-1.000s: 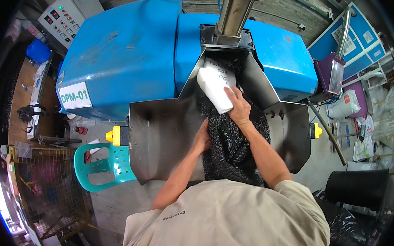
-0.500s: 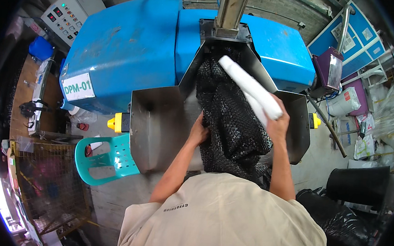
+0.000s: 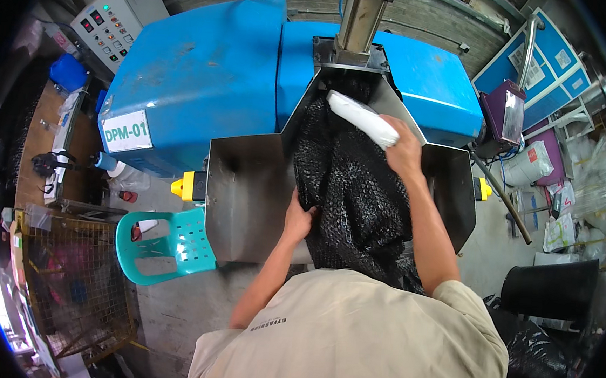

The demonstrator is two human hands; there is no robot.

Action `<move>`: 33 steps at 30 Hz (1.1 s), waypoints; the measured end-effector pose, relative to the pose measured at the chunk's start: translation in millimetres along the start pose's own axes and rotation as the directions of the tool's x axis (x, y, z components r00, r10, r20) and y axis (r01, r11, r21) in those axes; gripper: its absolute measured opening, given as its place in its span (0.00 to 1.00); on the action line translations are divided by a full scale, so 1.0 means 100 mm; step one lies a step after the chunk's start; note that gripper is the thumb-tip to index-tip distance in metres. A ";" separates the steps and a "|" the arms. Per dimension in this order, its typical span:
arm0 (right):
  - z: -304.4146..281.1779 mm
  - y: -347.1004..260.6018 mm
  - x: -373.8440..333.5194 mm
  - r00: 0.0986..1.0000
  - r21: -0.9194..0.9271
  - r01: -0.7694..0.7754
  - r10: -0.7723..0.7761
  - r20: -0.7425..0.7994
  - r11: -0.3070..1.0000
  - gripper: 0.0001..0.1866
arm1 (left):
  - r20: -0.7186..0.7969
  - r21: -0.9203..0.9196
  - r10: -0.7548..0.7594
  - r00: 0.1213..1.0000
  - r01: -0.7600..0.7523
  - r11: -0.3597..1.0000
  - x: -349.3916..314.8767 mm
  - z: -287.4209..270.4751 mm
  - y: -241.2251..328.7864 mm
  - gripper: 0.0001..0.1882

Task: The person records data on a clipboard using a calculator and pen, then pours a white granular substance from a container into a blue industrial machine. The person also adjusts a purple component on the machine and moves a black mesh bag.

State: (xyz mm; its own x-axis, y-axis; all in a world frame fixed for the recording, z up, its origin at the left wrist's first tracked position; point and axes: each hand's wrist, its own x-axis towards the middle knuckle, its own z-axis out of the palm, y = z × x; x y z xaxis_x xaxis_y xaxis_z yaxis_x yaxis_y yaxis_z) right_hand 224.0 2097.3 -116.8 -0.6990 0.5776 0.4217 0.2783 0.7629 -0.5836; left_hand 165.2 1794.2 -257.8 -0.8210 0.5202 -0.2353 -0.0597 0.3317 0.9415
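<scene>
A long, bunched sheet of black bubble wrap [image 3: 362, 193] runs up the middle of a metal feed trough [image 3: 243, 195] into its narrow throat. At its left edge my left hand [image 3: 299, 219] is closed on the wrap, some fingers hidden beneath it. My right hand [image 3: 404, 150] grips the near end of a white roll of thin sheet [image 3: 361, 117]. The roll slants over the black wrap, its far end pointing up-left into the throat. Which layers of wrap lie under the roll cannot be seen.
Behind the trough stands a large blue machine [image 3: 191, 76] with a metal cylinder [image 3: 360, 24] above the throat. A control panel [image 3: 106, 35] is at far left. A green plastic chair [image 3: 165, 244] stands left, a black bin [image 3: 549, 289] right. Yellow-capped parts [image 3: 189, 186] jut from the trough's sides.
My right hand has moved away from me and a little left, pushing the white roll farther toward the throat. My left hand stays at the wrap's left edge, slightly lower.
</scene>
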 end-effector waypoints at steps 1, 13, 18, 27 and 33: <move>0.26 0.07 0.04 1.000 -0.049 -0.012 0.011 -0.019 0.999 0.31 | 0.017 0.000 0.007 1.000 -0.007 1.000 0.00 0.00 -0.01 0.43; 0.38 -0.24 -0.09 0.995 -0.053 -0.014 0.009 -0.102 0.998 0.25 | 0.047 -0.354 0.017 0.999 0.001 0.935 -0.16 -0.03 0.34 0.42; -0.58 -0.53 -0.77 0.899 0.509 -0.301 0.418 -0.131 0.806 0.19 | -0.443 0.221 0.331 0.833 -0.256 0.941 -0.28 -0.15 0.60 0.37; -0.71 -0.63 -1.76 0.668 0.892 -0.394 0.598 0.443 -0.221 0.31 | 0.416 -0.744 0.085 0.905 0.285 0.604 -0.43 0.37 1.36 0.42; -0.90 -0.54 -1.88 0.865 0.557 -0.256 0.444 -0.232 0.790 0.50 | 0.407 -0.740 -0.017 0.913 0.340 0.581 -0.33 0.26 1.38 0.39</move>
State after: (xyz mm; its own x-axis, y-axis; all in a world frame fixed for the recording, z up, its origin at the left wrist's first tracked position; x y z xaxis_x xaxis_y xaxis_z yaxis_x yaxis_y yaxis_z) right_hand 400.1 1973.3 -101.9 -0.3279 0.9063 0.2668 0.0321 0.2929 -0.9556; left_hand 198.7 1843.0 -126.8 -0.5180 0.7896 -0.3288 -0.7337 -0.2126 0.6453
